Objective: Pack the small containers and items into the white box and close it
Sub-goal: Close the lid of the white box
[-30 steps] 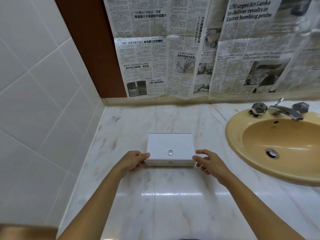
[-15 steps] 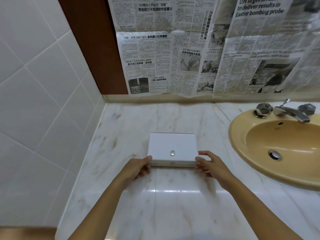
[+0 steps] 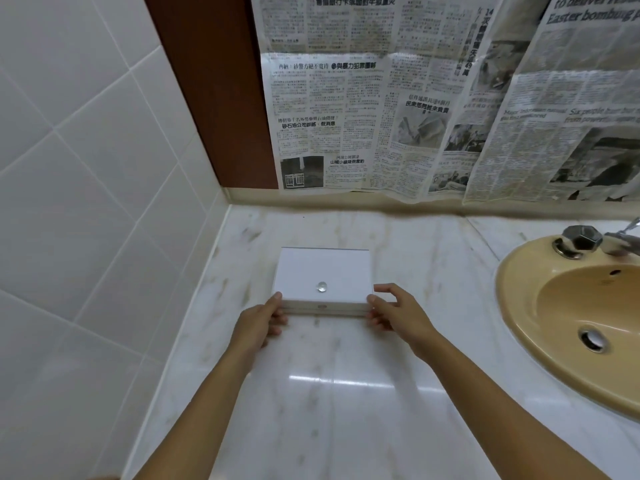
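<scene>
Both arms reach out straight. The left hand (image 3: 258, 322) and right hand (image 3: 398, 311) pinch the shut box (image 3: 323, 275) at its near corners, maybe lifting.

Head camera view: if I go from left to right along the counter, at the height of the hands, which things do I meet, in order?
White tiled wall → left hand → white box → right hand → yellow sink.
</scene>
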The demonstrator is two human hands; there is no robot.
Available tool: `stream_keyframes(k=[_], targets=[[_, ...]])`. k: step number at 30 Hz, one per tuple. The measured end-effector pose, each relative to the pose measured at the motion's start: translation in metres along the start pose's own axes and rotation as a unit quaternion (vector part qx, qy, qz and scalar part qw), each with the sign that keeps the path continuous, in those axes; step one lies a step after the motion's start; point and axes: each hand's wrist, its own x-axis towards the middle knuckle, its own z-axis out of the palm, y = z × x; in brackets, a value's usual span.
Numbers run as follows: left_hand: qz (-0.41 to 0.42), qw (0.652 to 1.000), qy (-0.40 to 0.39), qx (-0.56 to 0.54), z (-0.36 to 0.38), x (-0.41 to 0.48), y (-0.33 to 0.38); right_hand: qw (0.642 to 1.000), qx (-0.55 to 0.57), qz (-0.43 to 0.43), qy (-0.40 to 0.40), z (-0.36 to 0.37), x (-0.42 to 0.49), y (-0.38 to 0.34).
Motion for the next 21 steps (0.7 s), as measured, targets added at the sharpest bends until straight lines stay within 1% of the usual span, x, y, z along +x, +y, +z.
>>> stream_keyframes(k=[4, 10, 14, 16, 18, 21], targets=[[-0.016, 0.998, 0.039, -0.044, -0.019, 0.030, 0.014, 1.000, 0.018, -0.002, -0.019, 0.042, 0.037, -0.020], [-0.047, 0.990, 0.046, -0.122, -0.048, 0.075, 0.035, 0.999, 0.003, 0.004, -0.037, 0.104, 0.084, -0.047], [-0.067, 0.983, 0.037, -0.167, -0.062, 0.100, 0.050, 0.999, 0.015, 0.007, -0.046, 0.128, 0.106, -0.059], [-0.075, 0.981, 0.014, -0.179, -0.066, 0.110, 0.057, 0.999, 0.022, 0.006, -0.047, 0.139, 0.115, -0.063], [-0.082, 0.980, -0.010, -0.179, -0.068, 0.120, 0.061, 0.999, 0.025, 0.004, -0.042, 0.150, 0.123, -0.068], [-0.082, 0.977, -0.020, -0.194, -0.067, 0.130, 0.065, 0.999, 0.025, -0.003, -0.026, 0.155, 0.134, -0.074]])
